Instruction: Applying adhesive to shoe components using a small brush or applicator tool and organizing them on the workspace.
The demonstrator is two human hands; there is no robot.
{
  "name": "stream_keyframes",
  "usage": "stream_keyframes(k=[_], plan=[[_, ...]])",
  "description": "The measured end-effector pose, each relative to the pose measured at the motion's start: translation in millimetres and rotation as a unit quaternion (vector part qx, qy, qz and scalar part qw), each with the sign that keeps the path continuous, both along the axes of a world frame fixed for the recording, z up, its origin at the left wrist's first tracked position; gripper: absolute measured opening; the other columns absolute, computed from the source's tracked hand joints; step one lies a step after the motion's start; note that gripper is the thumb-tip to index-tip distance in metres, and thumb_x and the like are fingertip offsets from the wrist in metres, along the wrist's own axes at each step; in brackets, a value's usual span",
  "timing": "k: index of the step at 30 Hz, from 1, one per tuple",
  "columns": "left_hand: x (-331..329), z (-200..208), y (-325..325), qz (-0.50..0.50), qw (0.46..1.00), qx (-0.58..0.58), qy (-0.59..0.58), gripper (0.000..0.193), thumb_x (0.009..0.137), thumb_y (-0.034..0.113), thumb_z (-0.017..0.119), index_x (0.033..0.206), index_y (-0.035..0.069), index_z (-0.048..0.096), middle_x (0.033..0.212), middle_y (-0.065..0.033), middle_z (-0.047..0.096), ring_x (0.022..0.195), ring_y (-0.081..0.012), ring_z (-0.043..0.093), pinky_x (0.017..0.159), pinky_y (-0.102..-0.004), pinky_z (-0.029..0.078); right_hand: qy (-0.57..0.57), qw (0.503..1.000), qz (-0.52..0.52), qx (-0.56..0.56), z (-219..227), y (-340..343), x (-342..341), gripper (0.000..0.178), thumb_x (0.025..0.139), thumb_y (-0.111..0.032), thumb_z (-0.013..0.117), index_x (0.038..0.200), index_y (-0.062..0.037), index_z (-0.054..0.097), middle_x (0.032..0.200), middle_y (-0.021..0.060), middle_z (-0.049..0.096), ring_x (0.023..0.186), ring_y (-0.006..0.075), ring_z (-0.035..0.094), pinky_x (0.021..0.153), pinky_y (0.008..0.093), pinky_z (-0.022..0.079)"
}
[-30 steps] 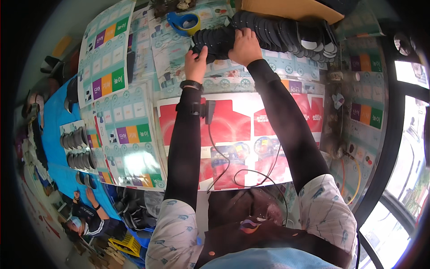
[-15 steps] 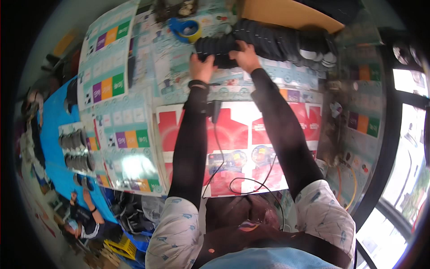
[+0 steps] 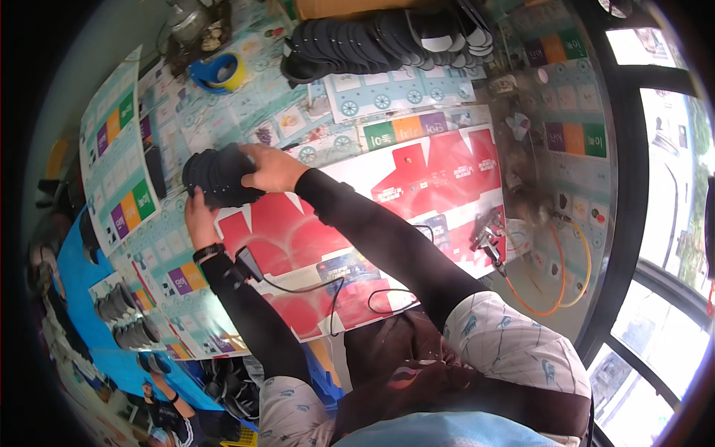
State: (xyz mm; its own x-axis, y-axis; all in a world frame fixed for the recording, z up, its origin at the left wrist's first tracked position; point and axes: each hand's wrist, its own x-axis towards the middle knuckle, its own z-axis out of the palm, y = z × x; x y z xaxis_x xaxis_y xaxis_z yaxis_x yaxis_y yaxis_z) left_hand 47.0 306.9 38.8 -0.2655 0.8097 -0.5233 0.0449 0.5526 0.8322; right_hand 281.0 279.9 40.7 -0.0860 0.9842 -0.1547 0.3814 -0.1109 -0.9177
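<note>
A bundle of black shoe soles [image 3: 216, 175], pressed together side by side, is held between my two hands over the left part of the work table. My right hand [image 3: 274, 170] grips its right end, with the thumb on the near side. My left hand [image 3: 201, 220] closes on the bundle's near left side, its fingertips partly hidden by the soles. A longer row of similar black soles [image 3: 342, 46] lies along the far side of the table, apart from both hands.
Red and white printed card [image 3: 320, 238] covers the near table, with a black cable [image 3: 339, 298] across it. A blue tape dispenser [image 3: 216, 72] stands far left. At right lies a spray gun [image 3: 488, 242] with an orange hose. Another person [image 3: 175, 410] is by a blue table [image 3: 83, 298].
Both hands have come left and nearer, carrying a bundle of soles away from the far row. The head view has shifted too, so the table appears turned.
</note>
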Motion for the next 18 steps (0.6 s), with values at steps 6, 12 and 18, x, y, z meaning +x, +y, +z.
stream_keyframes(k=[6,12,18], plan=[[38.7,42.8,-23.2,-0.065,0.793,0.183,0.578,0.059,0.094,0.037,0.066,0.131,-0.007,0.052,0.120,-0.0219,0.060,0.109,-0.0305,0.059,0.092,-0.0373,0.049,-0.099,0.890,-0.441,0.068,-27.2,-25.3,162.3,0.059,0.077,-0.013,0.075,0.128,0.0031,0.051,0.122,0.0217,0.057,0.112,0.0348,0.058,0.095,0.0430,0.047],[179.3,25.6,30.9,-0.155,0.930,0.305,0.133,0.072,0.091,0.036,0.071,0.141,-0.005,0.041,0.129,-0.0238,0.055,0.115,-0.0329,0.058,0.096,-0.0402,0.047,-0.013,0.861,-0.500,0.089,-66.2,-15.0,252.5,0.063,0.077,-0.012,0.070,0.132,0.0077,0.048,0.128,0.0240,0.055,0.124,0.0353,0.053,0.107,0.0411,0.040],[270.0,-16.0,106.8,-0.147,0.947,0.245,0.150,0.088,0.084,0.051,0.073,0.137,-0.011,0.041,0.131,-0.0289,0.057,0.120,-0.0383,0.059,0.100,-0.0418,0.046,-0.083,0.857,-0.491,0.131,-64.1,10.9,220.8,0.069,0.074,-0.009,0.070,0.135,0.0089,0.045,0.137,0.0263,0.049,0.130,0.0390,0.047,0.109,0.0414,0.038]])
